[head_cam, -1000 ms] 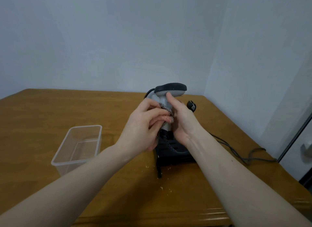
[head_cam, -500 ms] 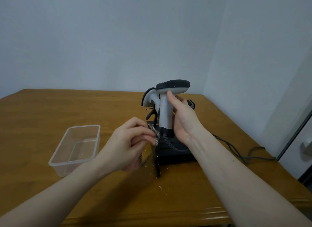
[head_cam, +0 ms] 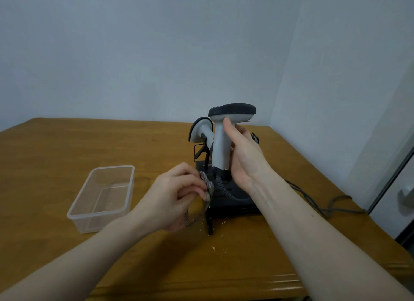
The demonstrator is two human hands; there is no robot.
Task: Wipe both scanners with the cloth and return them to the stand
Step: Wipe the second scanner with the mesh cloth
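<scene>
My right hand grips the grey handle of a scanner with a dark head, held upright just above the black stand. Its coiled cable runs down onto the stand. A second grey scanner sits in the stand's holder behind and to the left. My left hand holds a patterned grey cloth bunched in its fingers, low and left of the held scanner, not touching it.
A clear plastic container stands on the wooden table to the left. A dark cable trails right from the stand toward the table's edge. Small crumbs lie in front of the stand. Walls close off the back and right.
My left hand with the cloth has come down off the scanner's handle to a spot low and left. The right hand has lifted the scanner slightly, uncovering the second scanner behind.
</scene>
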